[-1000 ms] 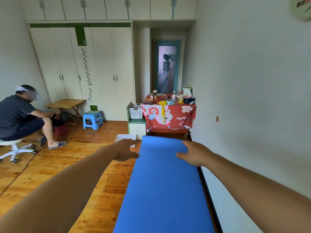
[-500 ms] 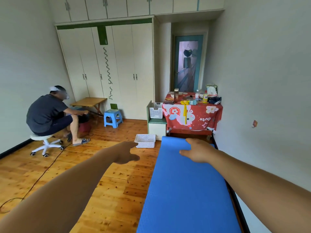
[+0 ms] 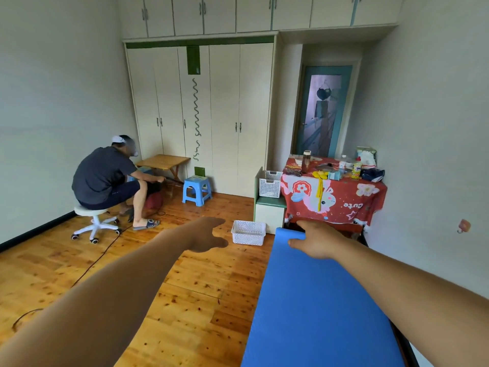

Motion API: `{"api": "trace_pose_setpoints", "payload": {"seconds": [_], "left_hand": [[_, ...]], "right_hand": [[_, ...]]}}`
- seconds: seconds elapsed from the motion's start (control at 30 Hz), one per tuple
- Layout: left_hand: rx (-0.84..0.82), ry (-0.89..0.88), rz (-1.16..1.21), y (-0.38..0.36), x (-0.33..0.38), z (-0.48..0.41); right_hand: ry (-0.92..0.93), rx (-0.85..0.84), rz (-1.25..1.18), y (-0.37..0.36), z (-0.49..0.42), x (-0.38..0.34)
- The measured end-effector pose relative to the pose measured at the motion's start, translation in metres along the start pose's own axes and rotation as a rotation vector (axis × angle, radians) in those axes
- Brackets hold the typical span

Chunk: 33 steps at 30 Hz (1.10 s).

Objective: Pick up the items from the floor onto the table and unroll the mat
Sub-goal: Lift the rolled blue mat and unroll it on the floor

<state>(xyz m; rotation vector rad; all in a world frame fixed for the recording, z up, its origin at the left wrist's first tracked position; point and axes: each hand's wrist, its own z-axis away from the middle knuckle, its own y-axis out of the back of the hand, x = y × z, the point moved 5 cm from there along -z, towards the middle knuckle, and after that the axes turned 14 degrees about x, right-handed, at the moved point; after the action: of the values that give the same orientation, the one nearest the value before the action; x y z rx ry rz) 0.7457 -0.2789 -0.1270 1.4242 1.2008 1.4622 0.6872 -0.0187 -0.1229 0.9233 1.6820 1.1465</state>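
Reaches forward with the left hand (image 3: 209,235) above the wooden floor (image 3: 79,260), fingers loosely apart, holding nothing. Holds the right hand (image 3: 317,241) over the far end of the blue mat (image 3: 317,300), fingers relaxed, gripping nothing. Shows the mat unrolled flat along the right wall, ending near the red-clothed table (image 3: 344,205), white basket (image 3: 248,232) just left.

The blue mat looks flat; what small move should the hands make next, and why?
Probably reach the left hand to the white basket and lift it toward the table. The mat lies unrolled with the right hand resting on its far end, while the basket sits on the floor just ahead of the left hand.
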Motion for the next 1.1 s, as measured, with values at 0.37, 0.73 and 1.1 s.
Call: {"api": "trace_pose_setpoints", "payload": {"seconds": [0.37, 0.73, 1.1], "left_hand": [[-0.041, -0.116, -0.041, 0.058, -0.164, -0.051], [-0.036, -0.208, 0.042, 0.071, -0.213, -0.122], [0.007, -0.36, 0.064, 0.081, -0.184, -0.285]], "right_hand": [[-0.152, 0.076, -0.069, -0.058, -0.061, -0.142], [-0.183, 0.206, -0.098, -0.06, -0.125, -0.186], [-0.214, 0.27, -0.096, -0.079, -0.267, -0.163]]}}
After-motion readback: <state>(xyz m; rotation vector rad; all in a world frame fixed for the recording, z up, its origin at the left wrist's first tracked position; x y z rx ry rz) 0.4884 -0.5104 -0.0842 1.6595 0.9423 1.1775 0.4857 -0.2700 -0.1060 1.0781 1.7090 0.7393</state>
